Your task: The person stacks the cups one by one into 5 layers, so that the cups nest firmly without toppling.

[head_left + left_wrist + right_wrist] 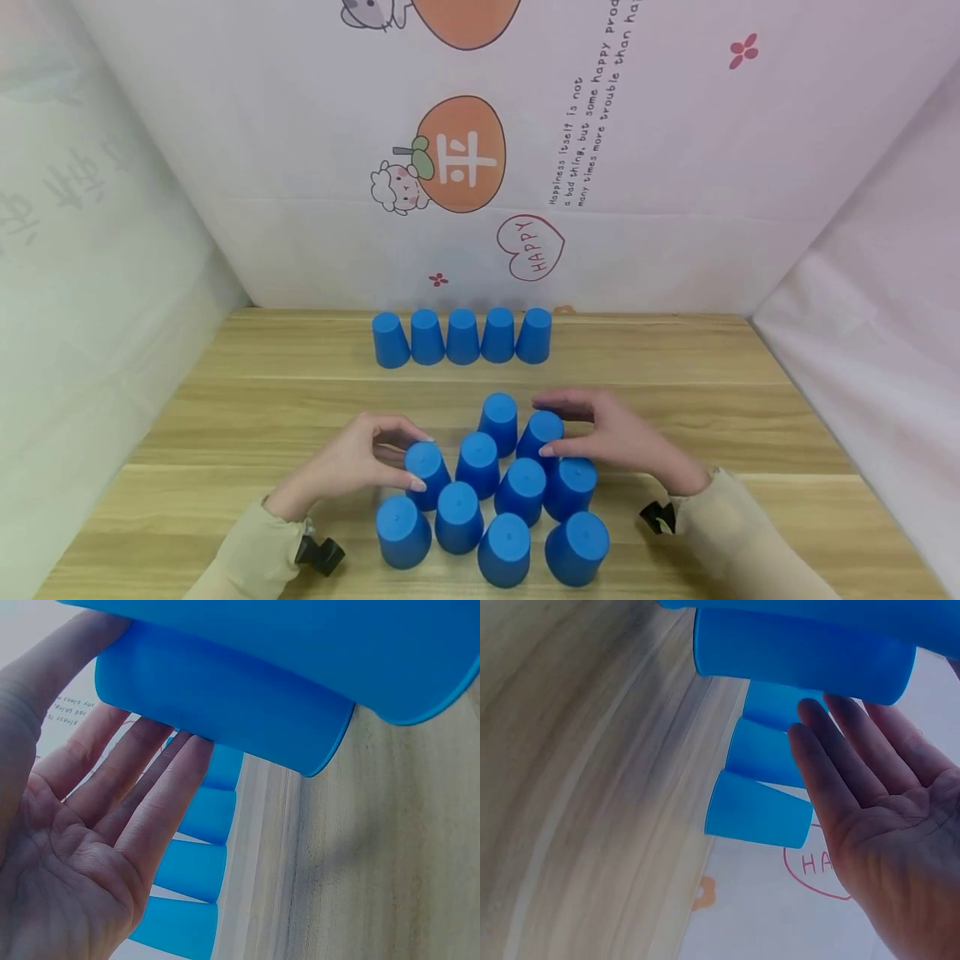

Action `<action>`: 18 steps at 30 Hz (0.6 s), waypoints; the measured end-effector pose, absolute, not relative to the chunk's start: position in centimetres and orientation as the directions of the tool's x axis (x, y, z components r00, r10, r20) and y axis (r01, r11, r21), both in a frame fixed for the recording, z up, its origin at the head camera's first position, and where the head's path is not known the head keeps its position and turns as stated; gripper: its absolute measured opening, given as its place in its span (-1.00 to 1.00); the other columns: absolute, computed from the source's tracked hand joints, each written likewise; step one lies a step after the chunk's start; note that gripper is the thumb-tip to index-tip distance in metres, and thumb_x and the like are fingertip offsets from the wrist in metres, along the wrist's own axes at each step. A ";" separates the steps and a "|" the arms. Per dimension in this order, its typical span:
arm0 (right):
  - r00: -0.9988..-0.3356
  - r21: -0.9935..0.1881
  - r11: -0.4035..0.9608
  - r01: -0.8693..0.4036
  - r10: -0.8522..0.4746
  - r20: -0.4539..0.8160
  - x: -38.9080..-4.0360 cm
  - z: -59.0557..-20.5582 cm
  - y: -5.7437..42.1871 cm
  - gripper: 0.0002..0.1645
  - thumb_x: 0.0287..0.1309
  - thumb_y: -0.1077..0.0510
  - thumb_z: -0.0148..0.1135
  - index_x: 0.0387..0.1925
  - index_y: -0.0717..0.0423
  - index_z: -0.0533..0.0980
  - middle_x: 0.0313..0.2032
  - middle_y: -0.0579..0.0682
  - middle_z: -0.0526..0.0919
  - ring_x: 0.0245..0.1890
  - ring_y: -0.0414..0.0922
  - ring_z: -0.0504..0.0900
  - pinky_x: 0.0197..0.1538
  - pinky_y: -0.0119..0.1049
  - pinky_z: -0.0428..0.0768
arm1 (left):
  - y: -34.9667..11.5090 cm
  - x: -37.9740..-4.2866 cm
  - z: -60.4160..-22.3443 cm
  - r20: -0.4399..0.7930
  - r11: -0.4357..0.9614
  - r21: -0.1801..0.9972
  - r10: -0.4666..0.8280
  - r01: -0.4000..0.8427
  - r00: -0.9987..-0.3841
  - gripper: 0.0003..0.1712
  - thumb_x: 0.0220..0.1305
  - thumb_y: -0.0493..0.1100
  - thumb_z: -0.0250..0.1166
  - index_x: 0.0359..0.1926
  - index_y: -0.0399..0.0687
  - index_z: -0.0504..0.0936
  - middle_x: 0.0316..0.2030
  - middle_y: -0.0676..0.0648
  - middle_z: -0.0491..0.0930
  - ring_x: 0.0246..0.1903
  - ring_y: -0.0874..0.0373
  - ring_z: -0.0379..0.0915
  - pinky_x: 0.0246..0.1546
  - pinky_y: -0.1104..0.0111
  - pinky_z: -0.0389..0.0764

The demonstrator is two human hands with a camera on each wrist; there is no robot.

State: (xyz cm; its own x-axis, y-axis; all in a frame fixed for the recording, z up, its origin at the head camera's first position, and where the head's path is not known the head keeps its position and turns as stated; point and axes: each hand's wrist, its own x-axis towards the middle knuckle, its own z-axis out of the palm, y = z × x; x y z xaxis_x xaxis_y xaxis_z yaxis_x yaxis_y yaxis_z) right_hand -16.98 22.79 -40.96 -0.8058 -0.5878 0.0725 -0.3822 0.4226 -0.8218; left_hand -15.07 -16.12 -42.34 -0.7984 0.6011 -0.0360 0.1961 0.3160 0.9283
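Note:
My left hand [367, 458] is at a blue cup [426, 477] standing upside down, thumb on its near side and fingers on its far side. In the left wrist view the fingertips [196, 746] meet that cup's wall. My right hand [611, 429] is around another upturned blue cup [542, 435], with its thumb in front and fingers behind. In the right wrist view those fingers [855, 739] stretch out along the cup's side. Between the hands stand more upturned cups, among them one blue cup [478, 462] and a farther one [498, 423].
Several blue cups [462, 337] form a straight row at the back of the wooden table [300, 400]. Nearer me, more upturned cups [504, 550] stand in a loose cluster. A printed white cloth [637, 250] rises behind the table, with white cloth at both sides.

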 end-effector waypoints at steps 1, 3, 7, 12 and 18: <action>-0.805 -0.825 0.418 -0.381 -0.589 0.073 -17.0 -41.0 22.7 -0.31 0.17 -0.01 0.52 0.28 0.13 0.53 0.19 0.02 0.63 0.17 -0.03 0.61 0.20 0.18 0.52 | -16.1 -15.0 -42.3 -0.036 0.316 0.929 0.601 0.196 -0.798 -0.53 0.13 -0.05 0.59 0.06 0.04 0.69 -0.03 0.02 0.68 -0.02 0.04 0.63 -0.02 0.27 0.68; -0.806 -0.829 0.415 -0.374 -0.588 0.069 -17.1 -41.1 22.6 -0.31 0.17 -0.01 0.52 0.27 0.14 0.54 0.16 -0.01 0.64 0.15 -0.03 0.62 0.19 0.20 0.53 | -16.1 -15.0 -42.3 -0.037 0.314 0.930 0.601 0.194 -0.798 -0.53 0.13 -0.05 0.59 0.06 0.04 0.69 -0.02 0.02 0.68 -0.02 0.04 0.63 -0.02 0.27 0.68; -0.811 -0.837 0.415 -0.356 -0.582 0.057 -17.2 -41.2 22.5 -0.32 0.15 0.00 0.54 0.25 0.17 0.55 0.11 -0.07 0.67 0.11 0.01 0.64 0.17 0.23 0.54 | -16.1 -15.0 -42.4 -0.037 0.309 0.932 0.603 0.190 -0.797 -0.52 0.13 -0.05 0.59 0.07 0.04 0.69 -0.02 0.02 0.68 -0.02 0.04 0.64 -0.02 0.27 0.68; -0.816 -0.849 0.412 -0.331 -0.577 0.038 -17.2 -41.1 22.5 -0.34 0.13 -0.01 0.55 0.21 0.17 0.57 0.08 -0.07 0.68 0.09 0.06 0.65 0.15 0.23 0.55 | -16.1 -15.1 -42.4 -0.035 0.307 0.933 0.603 0.191 -0.797 -0.52 0.13 -0.05 0.59 0.07 0.04 0.69 -0.03 0.03 0.68 -0.02 0.05 0.64 -0.01 0.26 0.67; -0.814 -0.842 0.425 -0.332 -0.580 0.029 -17.4 -41.0 22.5 -0.37 0.13 -0.02 0.55 0.17 0.17 0.60 0.05 -0.08 0.70 0.05 0.01 0.67 0.15 0.22 0.56 | -16.2 -15.0 -42.5 -0.036 0.306 0.934 0.595 0.185 -0.803 -0.52 0.13 -0.06 0.59 0.07 0.04 0.69 -0.03 0.02 0.68 -0.02 0.05 0.64 -0.01 0.26 0.67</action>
